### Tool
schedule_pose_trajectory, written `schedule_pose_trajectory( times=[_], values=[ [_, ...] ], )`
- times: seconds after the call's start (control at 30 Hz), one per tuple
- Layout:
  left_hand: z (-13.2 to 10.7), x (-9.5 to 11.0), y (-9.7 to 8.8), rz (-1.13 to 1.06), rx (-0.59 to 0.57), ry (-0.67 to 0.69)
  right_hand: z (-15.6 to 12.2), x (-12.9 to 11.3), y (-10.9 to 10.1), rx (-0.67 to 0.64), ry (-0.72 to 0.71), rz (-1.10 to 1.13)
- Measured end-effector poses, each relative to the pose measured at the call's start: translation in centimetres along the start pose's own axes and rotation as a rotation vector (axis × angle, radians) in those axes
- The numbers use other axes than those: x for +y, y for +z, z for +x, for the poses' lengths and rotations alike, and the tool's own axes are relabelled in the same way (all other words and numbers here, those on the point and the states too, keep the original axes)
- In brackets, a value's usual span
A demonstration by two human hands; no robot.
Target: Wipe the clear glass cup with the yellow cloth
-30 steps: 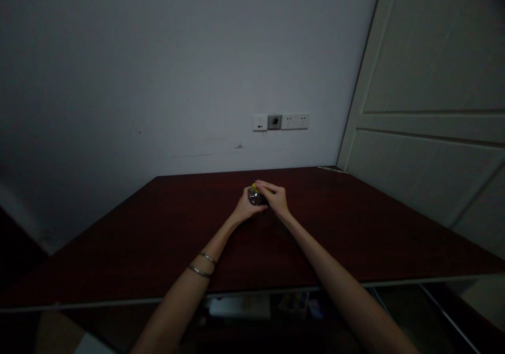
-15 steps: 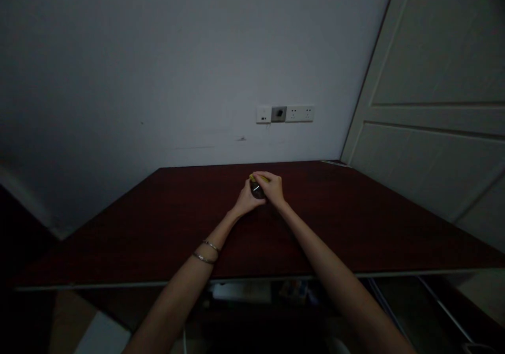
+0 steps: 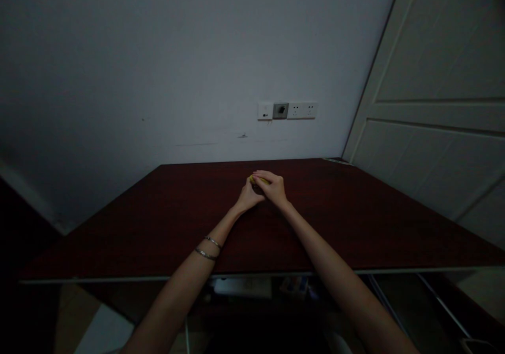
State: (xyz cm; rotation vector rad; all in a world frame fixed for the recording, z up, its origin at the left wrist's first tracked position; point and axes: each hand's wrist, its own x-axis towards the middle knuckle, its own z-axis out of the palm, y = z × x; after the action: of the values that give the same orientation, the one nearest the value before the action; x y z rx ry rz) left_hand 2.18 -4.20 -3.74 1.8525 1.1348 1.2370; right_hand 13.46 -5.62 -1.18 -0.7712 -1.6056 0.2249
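A small dark jar [image 3: 257,189] with a yellow lid [image 3: 251,178] is between my hands, over the middle of the far half of the reddish-brown table [image 3: 189,212]. My left hand [image 3: 246,197] is wrapped round the jar's side, its fingers mostly hidden behind it. From above and the right, my right hand [image 3: 275,188] grips the yellow lid with its fingers curled over the top. Most of the jar is covered by the hands, and its contents cannot be made out. Two bracelets [image 3: 207,251] circle my left forearm.
Behind the table rises a pale wall with a row of sockets [image 3: 302,110]. A white panelled door [image 3: 437,80] borders the right side. Under the front edge there is a shelf with a white item [image 3: 242,287] and other dim things.
The view has shifted slightly. Both hands keep their hold on the jar, and a little less of its dark body shows between them than before.
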Motion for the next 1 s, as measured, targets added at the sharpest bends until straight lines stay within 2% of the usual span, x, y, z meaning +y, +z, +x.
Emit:
schedule_pose_trajectory(
  times=[0.17, 0.23, 0.3, 0.5, 0.6, 0.73, 0.87, 0.93, 1.0],
  values=[
    [-0.6, 0.4, 0.0, 0.143, -0.028, 0.034, 0.4, 1.1, -0.6, 0.091, 0.242, 0.035],
    [-0.6, 0.5, 0.1, 0.145, -0.039, 0.048, 0.3, 1.1, -0.9, 0.086, 0.273, 0.044],
    [-0.6, 0.5, 0.2, 0.145, -0.041, 0.030, 0.0, 0.8, -1.0, 0.064, 0.233, 0.060],
    [-0.3, 0.3, -0.1, 0.125, 0.021, -0.018, -0.6, -0.6, -0.8, -0.038, -0.038, 0.002],
    [-0.2, 0.3, -0.1, 0.096, 0.018, -0.010, -0.3, -0.4, -1.0, -0.042, -0.022, 0.012],
    [-0.1, 0.0, -0.2, 0.049, 0.016, 0.014, 0.3, 0.7, -2.0, 0.029, 0.051, 0.001],
    [0.4, -0.3, -0.7, -0.052, 0.107, 0.012, 0.8, 2.2, -3.8, 0.091, 0.028, -0.094],
    [0.8, -0.4, -1.0, -0.115, 0.144, -0.007, 0.8, 2.9, -4.5, 0.071, 0.006, -0.160],
    [1.0, -0.2, -1.4, -0.173, 0.156, -0.025, 0.7, 3.4, -4.8, -0.006, -0.012, -0.240]
  ],
)
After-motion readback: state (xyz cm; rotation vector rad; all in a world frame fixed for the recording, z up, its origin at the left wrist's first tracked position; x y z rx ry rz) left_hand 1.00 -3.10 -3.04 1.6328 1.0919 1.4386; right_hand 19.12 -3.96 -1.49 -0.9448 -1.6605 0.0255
